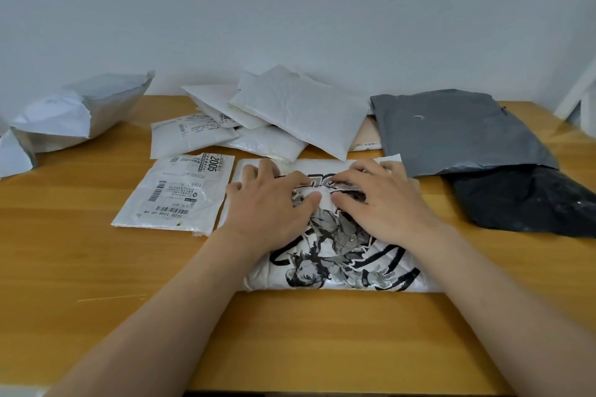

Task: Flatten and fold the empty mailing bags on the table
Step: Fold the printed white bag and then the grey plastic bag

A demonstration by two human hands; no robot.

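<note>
From the head view, both palms are pressing down on the printed bag [338,255], a white mailing bag with black cartoon artwork that is lying on the wooden worktop [96,267] directly in front of the person. The left hand [271,203] is resting flat on the far left part of this bag with fingers spread and straight, gripping nothing. The right hand [383,200] is lying flat just to the right of it, fingers likewise extended, thumbs nearly meeting at the bag's middle.

To do this step well, I judge the palms should be sweeping outward from the middle toward the bag's edges, driving trapped air to the open end before any crease is made.

Just left of the printed bag a labelled white bag [177,193] is lying flat. Beyond the printed bag a pile of white bags [283,113] is waiting, and to its right a grey bag [451,129] is overlapping a black bag [529,200].
</note>
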